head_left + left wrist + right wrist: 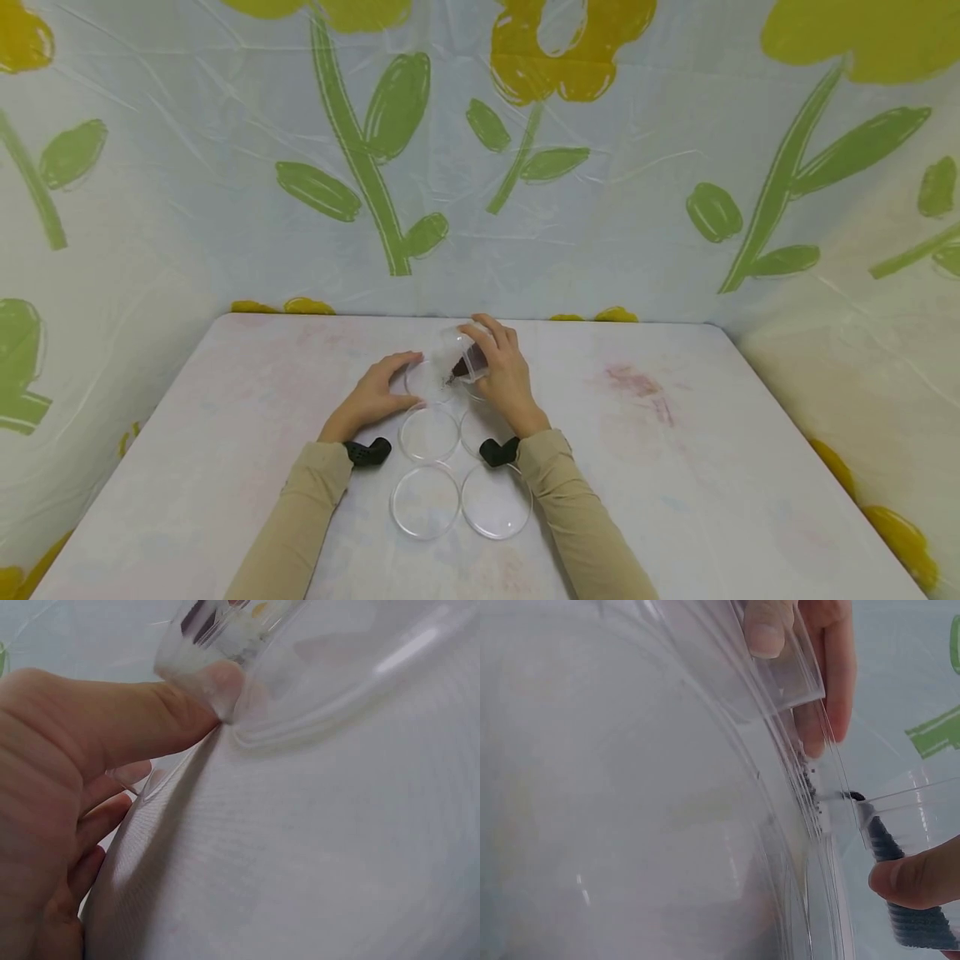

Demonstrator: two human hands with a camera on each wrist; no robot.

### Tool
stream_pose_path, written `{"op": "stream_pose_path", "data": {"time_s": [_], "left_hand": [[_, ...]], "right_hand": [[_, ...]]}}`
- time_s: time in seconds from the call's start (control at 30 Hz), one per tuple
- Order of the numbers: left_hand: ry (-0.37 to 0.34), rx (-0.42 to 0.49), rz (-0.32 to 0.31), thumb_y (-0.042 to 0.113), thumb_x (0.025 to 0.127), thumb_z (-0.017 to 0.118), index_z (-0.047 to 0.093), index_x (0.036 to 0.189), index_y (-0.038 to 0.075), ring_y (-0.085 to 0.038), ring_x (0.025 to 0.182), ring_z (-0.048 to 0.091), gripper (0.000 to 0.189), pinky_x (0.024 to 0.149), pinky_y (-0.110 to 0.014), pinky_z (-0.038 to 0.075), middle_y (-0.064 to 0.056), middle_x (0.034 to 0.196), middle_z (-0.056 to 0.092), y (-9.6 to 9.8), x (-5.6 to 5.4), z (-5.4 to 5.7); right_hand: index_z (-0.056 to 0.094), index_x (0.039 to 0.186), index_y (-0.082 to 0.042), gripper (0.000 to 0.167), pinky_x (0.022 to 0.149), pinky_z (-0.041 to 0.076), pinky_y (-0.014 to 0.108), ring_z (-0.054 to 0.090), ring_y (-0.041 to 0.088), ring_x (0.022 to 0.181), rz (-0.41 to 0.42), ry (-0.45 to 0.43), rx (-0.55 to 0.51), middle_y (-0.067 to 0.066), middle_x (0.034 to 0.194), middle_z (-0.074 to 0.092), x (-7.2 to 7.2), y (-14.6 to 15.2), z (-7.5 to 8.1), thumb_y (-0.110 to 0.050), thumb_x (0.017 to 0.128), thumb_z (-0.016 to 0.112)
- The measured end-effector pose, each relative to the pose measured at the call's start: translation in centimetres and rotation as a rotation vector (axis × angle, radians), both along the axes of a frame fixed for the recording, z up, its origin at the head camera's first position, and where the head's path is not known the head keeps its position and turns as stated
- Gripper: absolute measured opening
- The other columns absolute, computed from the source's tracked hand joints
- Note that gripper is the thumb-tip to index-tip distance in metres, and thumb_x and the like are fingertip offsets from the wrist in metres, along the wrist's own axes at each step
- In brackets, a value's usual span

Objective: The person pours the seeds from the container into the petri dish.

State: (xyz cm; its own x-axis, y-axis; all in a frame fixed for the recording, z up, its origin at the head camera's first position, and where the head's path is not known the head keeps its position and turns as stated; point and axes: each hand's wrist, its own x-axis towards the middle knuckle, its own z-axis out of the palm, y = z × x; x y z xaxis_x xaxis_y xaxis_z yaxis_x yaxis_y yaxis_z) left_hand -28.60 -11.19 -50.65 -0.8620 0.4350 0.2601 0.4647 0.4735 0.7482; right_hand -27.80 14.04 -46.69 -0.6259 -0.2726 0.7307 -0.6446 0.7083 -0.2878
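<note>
My right hand (508,371) grips a small clear plastic box (450,340), tilted to the left. Dark grains (900,851) fill part of the box, and some spill from its lip. Below it, scattered dark grains (810,784) lie in the far-left clear petri dish (406,382). Around that dish's left side curves my left hand (367,396), thumb on the near rim and fingers on the far side. The left wrist view shows the thumb (180,712) pressed to the clear rim. Part of the far-right dish is hidden behind the right hand.
Several more clear round dishes stand close together in two columns, including a middle-left dish (429,433), a near-left dish (425,502) and a near-right dish (497,502). They sit on a pale cloth-covered table (675,467). A flower-printed curtain (600,233) surrounds it.
</note>
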Motion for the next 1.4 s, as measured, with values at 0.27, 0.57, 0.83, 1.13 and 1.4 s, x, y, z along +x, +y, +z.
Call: {"op": "stream_pose_path", "data": {"time_s": [0.27,0.57,0.83,1.13,1.4], "left_hand": [[-0.021,0.002,0.001,0.020,0.078,0.085,0.051,0.143,0.005,-0.036,0.140,0.037,0.074,0.116,-0.052,0.026,-0.015,0.148,0.048,0.08,0.02,0.14],[-0.030,0.000,0.007,0.018,0.078,0.084,0.050,0.144,0.006,-0.036,0.140,0.036,0.075,0.116,-0.052,0.024,-0.015,0.148,0.048,0.08,0.01,0.11],[-0.017,0.004,-0.005,0.019,0.078,0.085,0.050,0.144,0.006,-0.036,0.140,0.037,0.075,0.116,-0.052,0.024,-0.014,0.147,0.049,-0.09,-0.33,-0.32],[-0.017,0.005,-0.003,0.018,0.078,0.084,0.050,0.144,0.007,-0.036,0.140,0.037,0.075,0.116,-0.053,0.024,-0.013,0.147,0.049,-0.09,-0.44,-0.25],[-0.031,0.006,-0.004,0.019,0.078,0.084,0.050,0.145,0.007,-0.037,0.141,0.035,0.075,0.116,-0.054,0.023,-0.014,0.148,0.047,-0.07,-0.45,-0.21]], "right_hand": [[0.055,0.133,-0.022,0.095,0.054,0.045,0.038,0.048,0.032,0.117,-0.011,-0.014,0.010,0.004,0.144,0.047,-0.14,0.02,-0.11,0.027,0.052,0.053],[0.055,0.134,-0.022,0.096,0.052,0.044,0.037,0.048,0.033,0.116,-0.023,-0.012,0.019,0.005,0.144,0.047,-0.17,0.04,-0.19,0.027,0.051,0.053],[0.055,0.134,-0.022,0.095,0.053,0.045,0.037,0.048,0.033,0.117,-0.021,-0.028,0.025,0.005,0.145,0.046,-0.07,-0.02,-0.05,0.027,0.053,0.053],[0.055,0.134,-0.021,0.095,0.052,0.043,0.037,0.048,0.034,0.117,-0.016,-0.028,0.014,0.006,0.145,0.047,0.02,-0.15,0.19,0.026,0.052,0.051],[0.056,0.134,-0.021,0.095,0.052,0.043,0.038,0.049,0.035,0.115,-0.016,-0.005,0.009,0.007,0.144,0.047,-0.02,-0.20,0.18,0.026,0.051,0.050]]}}
